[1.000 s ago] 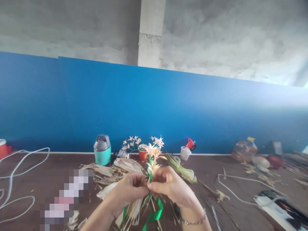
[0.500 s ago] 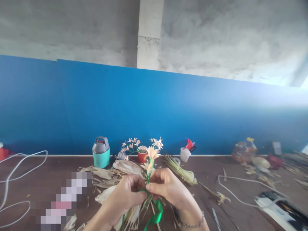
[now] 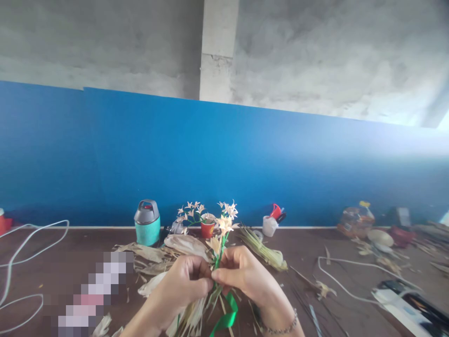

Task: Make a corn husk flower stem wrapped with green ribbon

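Note:
Between my two hands stands a stem of cream husk flowers (image 3: 224, 224), its stalk wrapped in green. My right hand (image 3: 242, 274) pinches this stem with thumb and forefinger. Close against it, my left hand (image 3: 185, 281) has its thumb and fingers pressed together at the green wrapping; its grip on the green ribbon is mostly hidden. A loose length of green ribbon (image 3: 228, 316) curls down below my right hand. Under the hands lies a bundle of dry husk strips (image 3: 191, 318). Behind, a red paper cup (image 3: 207, 229) stands beside more small husk flowers (image 3: 191, 210).
A turquoise jug (image 3: 148, 227) stands at the back left, near dry husks (image 3: 185, 245). Right of the hands lie a pale straw bundle (image 3: 264, 250) and a white cup (image 3: 270, 226) holding pens. White cables (image 3: 351, 292) cross the table (image 3: 298, 313) at both sides. A blue partition (image 3: 210, 154) rises behind.
The flower stem has turned a little between my fingers, and its top blooms have shifted slightly right. Less green ribbon shows at my left fingertips. My hands have barely moved.

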Demonstrator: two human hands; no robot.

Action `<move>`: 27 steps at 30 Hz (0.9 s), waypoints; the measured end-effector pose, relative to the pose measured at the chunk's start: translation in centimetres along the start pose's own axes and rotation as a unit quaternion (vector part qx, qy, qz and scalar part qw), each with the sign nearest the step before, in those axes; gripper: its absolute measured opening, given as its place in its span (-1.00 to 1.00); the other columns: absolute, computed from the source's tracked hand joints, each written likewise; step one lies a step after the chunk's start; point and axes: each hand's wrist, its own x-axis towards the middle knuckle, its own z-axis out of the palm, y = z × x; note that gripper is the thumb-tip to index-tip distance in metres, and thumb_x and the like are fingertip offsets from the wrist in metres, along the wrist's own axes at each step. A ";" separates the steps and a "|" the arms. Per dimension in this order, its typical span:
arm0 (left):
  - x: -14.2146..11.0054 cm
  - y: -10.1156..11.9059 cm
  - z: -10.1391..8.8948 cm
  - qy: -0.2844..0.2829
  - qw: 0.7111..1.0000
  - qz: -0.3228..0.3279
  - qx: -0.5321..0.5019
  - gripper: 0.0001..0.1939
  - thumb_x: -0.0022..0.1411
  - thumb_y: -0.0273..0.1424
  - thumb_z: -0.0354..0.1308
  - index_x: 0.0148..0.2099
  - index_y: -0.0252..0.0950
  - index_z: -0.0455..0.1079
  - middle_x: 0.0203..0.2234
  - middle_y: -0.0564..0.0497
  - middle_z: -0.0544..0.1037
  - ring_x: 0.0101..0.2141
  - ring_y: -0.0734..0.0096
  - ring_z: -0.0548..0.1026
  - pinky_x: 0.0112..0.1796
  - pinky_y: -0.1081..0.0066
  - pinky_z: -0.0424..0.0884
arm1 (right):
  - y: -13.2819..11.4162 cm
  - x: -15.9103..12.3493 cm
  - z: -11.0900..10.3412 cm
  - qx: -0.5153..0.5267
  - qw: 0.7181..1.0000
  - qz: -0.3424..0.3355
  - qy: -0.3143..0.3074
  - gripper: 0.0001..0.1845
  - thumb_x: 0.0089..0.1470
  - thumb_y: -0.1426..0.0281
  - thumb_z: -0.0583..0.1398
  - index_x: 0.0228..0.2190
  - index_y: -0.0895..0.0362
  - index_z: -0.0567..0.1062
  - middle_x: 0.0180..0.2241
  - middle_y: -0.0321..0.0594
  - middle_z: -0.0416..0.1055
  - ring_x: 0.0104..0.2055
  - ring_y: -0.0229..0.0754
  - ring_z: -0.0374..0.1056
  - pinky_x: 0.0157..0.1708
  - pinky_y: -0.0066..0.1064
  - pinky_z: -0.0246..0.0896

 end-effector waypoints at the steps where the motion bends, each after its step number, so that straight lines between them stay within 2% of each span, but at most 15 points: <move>1: -0.1 0.1 0.0 -0.002 1.000 0.002 -0.007 -0.90 -0.18 -0.38 0.13 -0.58 -0.29 0.29 -0.68 0.15 0.28 -0.56 0.50 0.16 -0.51 0.46 0.06 | 0.0 0.0 0.0 0.010 1.000 -0.001 -0.005 -0.81 -0.21 0.38 0.31 -0.63 0.21 0.41 -0.70 -0.35 0.35 -0.67 -0.39 0.22 -0.64 -0.55 0.06; 5: -0.4 0.4 -0.1 -0.005 0.999 0.008 -0.033 -0.88 -0.16 -0.38 0.16 -0.56 -0.29 0.28 -0.66 0.15 0.29 -0.56 0.51 0.16 -0.49 0.46 0.06 | -0.4 -0.1 0.1 0.057 0.998 -0.009 -0.022 -0.70 -0.29 0.28 0.37 -0.65 0.20 0.40 -0.71 -0.38 0.31 -0.67 -0.37 0.23 -0.64 -0.54 0.11; 8: -0.3 0.5 -0.1 -0.013 1.000 0.018 -0.014 -0.83 -0.12 -0.35 0.19 -0.57 -0.28 0.25 -0.67 0.16 0.27 -0.57 0.52 0.15 -0.50 0.47 0.07 | -0.7 0.0 0.4 0.066 0.997 -0.017 -0.019 -0.62 -0.34 0.20 0.40 -0.67 0.20 0.38 -0.72 -0.40 0.27 -0.67 -0.37 0.21 -0.65 -0.54 0.08; 12: -0.3 0.7 0.3 0.025 0.999 0.030 0.035 -0.83 -0.05 -0.35 0.16 -0.58 -0.29 0.28 -0.68 0.15 0.26 -0.57 0.50 0.17 -0.52 0.47 0.08 | -0.5 0.4 0.8 0.061 0.998 -0.024 0.008 -0.55 -0.32 0.13 0.38 -0.70 0.18 0.32 -0.74 -0.44 0.20 -0.69 -0.40 0.15 -0.67 -0.54 0.00; 15: -0.4 0.8 0.6 0.052 0.999 0.009 0.001 -0.83 -0.08 -0.34 0.18 -0.56 -0.32 0.30 -0.66 0.12 0.31 -0.56 0.49 0.20 -0.52 0.47 0.10 | -0.2 0.5 0.9 0.063 0.997 -0.015 0.032 -0.56 -0.29 0.14 0.37 -0.68 0.17 0.31 -0.73 -0.43 0.19 -0.69 -0.39 0.15 -0.67 -0.54 -0.01; 20: -0.8 0.8 0.7 0.009 0.993 -0.031 -0.112 -0.81 -0.14 -0.32 0.26 -0.49 -0.33 0.38 -0.61 0.09 0.39 -0.58 0.53 0.22 -0.56 0.50 0.06 | -0.3 0.4 1.1 0.060 0.998 -0.014 0.034 -0.61 -0.25 0.17 0.35 -0.67 0.17 0.34 -0.71 -0.40 0.23 -0.68 -0.37 0.17 -0.67 -0.52 0.02; 27: -0.6 0.8 0.5 0.038 0.995 -0.030 -0.082 -0.85 -0.12 -0.38 0.25 -0.54 -0.34 0.37 -0.69 0.17 0.27 -0.63 0.60 0.08 -0.59 0.50 -0.04 | -0.7 0.4 1.4 0.061 0.997 -0.011 0.044 -0.60 -0.26 0.20 0.36 -0.69 0.15 0.28 -0.74 -0.45 0.18 -0.69 -0.40 0.13 -0.68 -0.54 -0.02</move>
